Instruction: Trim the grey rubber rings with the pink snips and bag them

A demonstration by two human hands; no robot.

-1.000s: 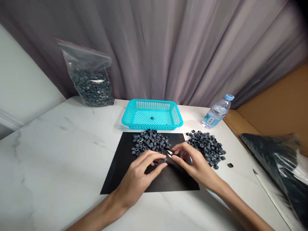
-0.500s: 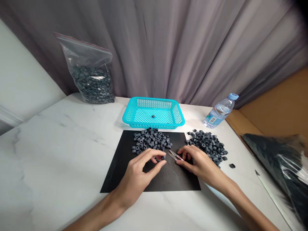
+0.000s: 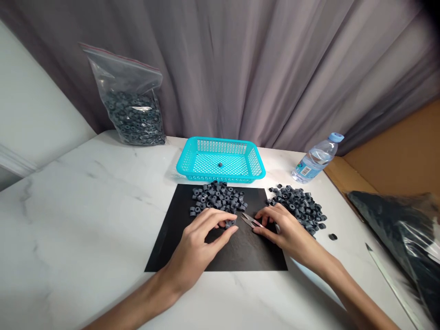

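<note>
Right hand (image 3: 287,231) drawn slightly rightward, gripping snips (image 3: 249,221); left hand (image 3: 199,240) pinches one ring (image 3: 231,223) over middle of mat (image 3: 247,252). Single piece (image 3: 220,164) inside basket (image 3: 223,177), near tabletop's (image 3: 103,206) far edge; big heap (image 3: 220,198) remains at mat's far edge.

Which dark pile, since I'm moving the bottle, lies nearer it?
The right-hand pile, beside the right hand; the other pile lies on the black mat.

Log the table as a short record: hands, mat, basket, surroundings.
Left hand: small dark piece at its fingertips
Right hand: snips, blades apart, pointing toward left hand
Black mat: first pile near its far edge
Blue basket: beyond mat, single piece inside
Right side: second pile, bottle behind it
Back left: clear bag of dark pieces
</note>
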